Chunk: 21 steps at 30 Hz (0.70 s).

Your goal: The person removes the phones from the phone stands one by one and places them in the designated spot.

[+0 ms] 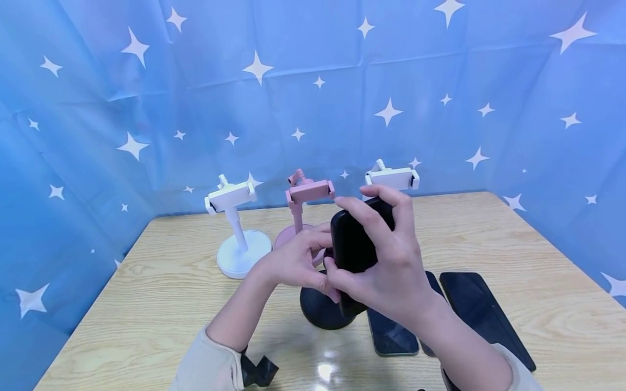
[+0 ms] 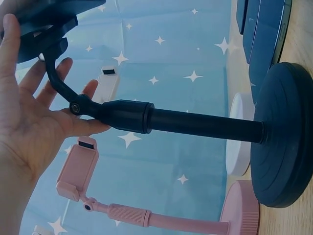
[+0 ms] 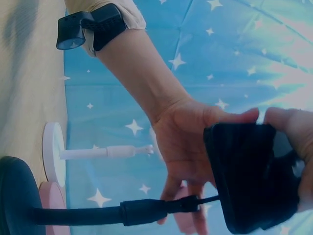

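Note:
My right hand [image 1: 393, 260] grips a black phone [image 1: 349, 244] by its edges, thumb on the near side and fingers on the far side. Behind the phone is the holder of a black phone stand [image 2: 205, 125], whose round base [image 1: 323, 312] stands on the table. Whether the phone sits in the clamp I cannot tell. In the left wrist view, my left hand [image 2: 34, 122] has its fingers spread behind the stand's bent neck, its thumb touching the phone or holder. The right wrist view shows the phone [image 3: 249, 176] between both hands.
Behind stand a white phone stand [image 1: 239, 252], a pink one [image 1: 310, 191] and another white one [image 1: 393, 178], partly hidden by my right hand. Several dark phones lie at the right, among them a phone [image 1: 391, 331] and a larger one [image 1: 481, 309]. A starred blue curtain hangs behind.

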Tool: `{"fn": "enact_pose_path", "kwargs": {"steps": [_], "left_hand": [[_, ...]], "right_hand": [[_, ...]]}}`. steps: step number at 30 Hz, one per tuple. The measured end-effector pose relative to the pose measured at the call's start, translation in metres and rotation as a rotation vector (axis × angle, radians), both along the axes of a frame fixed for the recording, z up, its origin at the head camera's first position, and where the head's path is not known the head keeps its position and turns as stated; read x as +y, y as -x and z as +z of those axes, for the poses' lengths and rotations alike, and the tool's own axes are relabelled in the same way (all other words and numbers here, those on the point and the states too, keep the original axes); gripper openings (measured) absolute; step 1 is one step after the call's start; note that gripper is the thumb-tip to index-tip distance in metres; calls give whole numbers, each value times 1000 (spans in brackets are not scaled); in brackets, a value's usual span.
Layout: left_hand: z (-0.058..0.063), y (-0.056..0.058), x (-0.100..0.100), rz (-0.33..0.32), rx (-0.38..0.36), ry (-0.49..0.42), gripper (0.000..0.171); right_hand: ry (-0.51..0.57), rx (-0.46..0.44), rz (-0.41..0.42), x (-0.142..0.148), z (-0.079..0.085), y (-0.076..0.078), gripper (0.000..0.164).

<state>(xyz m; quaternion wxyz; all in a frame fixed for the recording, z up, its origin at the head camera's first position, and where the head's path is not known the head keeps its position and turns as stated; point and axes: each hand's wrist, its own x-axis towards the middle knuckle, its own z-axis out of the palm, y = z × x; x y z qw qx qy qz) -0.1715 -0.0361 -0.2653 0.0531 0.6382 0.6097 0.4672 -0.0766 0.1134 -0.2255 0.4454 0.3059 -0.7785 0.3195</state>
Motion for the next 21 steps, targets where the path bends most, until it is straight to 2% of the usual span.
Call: {"fn": "enact_pose_path", "kwargs": {"steps": [6, 12, 16, 21], "left_hand": [[1, 0, 0, 6, 8, 18, 56], [-8, -4, 4, 55, -24, -77, 47], [-12, -7, 7, 33, -77, -147, 50], [-13, -11, 9, 0, -191, -159, 48]], "right_hand": [[72, -9, 89, 6, -1, 3, 60], [142, -62, 238, 12, 4, 1, 64], [199, -99, 363, 16, 6, 0, 68], [254, -85, 502, 18, 6, -1, 68]]}}
